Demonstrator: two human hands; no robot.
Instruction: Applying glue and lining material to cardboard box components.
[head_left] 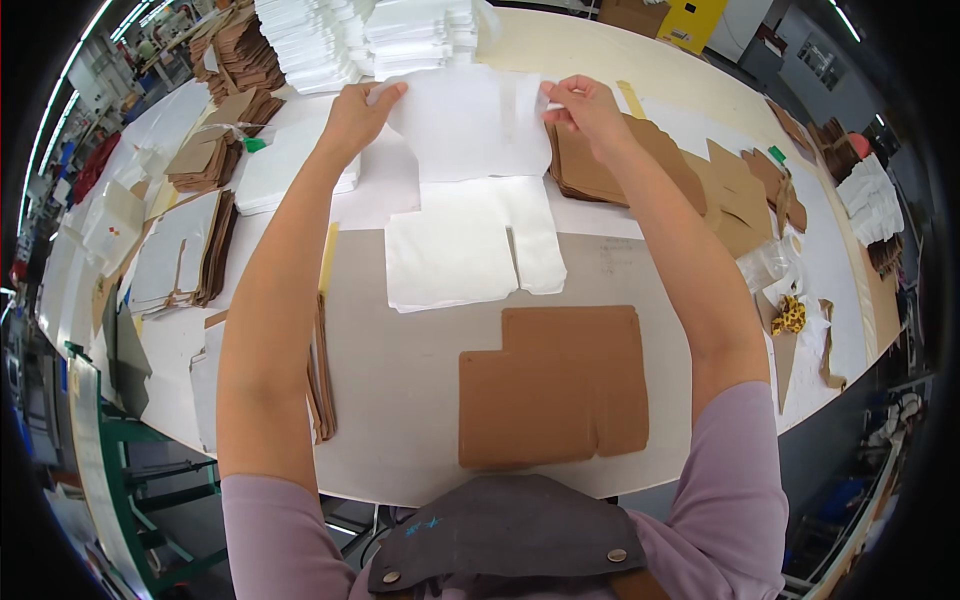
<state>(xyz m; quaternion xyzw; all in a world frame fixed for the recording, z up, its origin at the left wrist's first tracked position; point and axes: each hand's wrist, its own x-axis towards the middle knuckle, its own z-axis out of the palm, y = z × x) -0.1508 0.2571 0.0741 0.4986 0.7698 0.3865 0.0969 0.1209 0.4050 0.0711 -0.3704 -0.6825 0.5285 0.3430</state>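
Both my arms reach out to the far side of the work surface. Between my hands hangs a thin white sheet [465,125]. My left hand [362,115] pinches its upper left corner, and my right hand [585,105] pinches the upper right one. Just below, a small stack of white notched pieces [450,250] lies on the grey mat [400,380], with a narrow slit near its right side. Closer to me lies a brown notched panel [555,390] with a short slit at its near edge. The held sheet partly covers the far part of the white stack.
Tall white stacks [310,40] stand at the far edge beside brown piles [235,50]. More brown pieces [640,165] lie by my right hand. Bundles of grey-and-brown pieces [185,250] sit at the left. A yellow spotted scrunchie [788,315] and clear plastic [765,265] are at the right.
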